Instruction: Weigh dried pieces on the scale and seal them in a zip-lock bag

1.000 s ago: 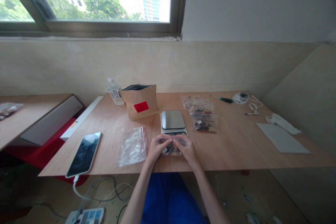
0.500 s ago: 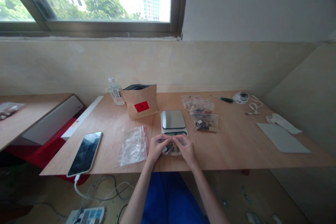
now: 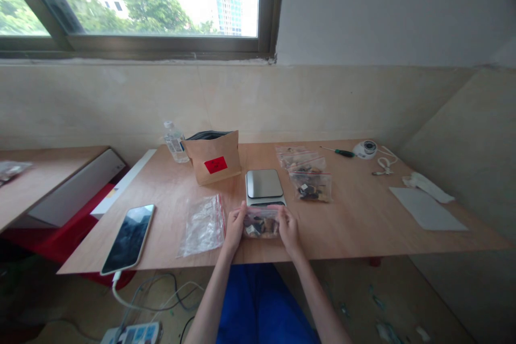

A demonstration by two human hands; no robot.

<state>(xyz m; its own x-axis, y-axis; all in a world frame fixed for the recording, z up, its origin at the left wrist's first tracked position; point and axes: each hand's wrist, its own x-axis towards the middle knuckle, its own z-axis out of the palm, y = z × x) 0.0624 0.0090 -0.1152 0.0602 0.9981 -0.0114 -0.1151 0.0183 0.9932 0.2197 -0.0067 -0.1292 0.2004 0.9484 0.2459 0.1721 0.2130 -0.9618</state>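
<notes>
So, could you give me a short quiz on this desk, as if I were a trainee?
1. Which item sits directly behind the small zip bag held between the left hand and right hand?
2. True or false: the smartphone lies left of the crumpled clear plastic bag.
3. What colour is the label on the kraft paper bag? A red, B blue, C yellow.

Key: 1 the digital scale; 2 true; 3 A.
</notes>
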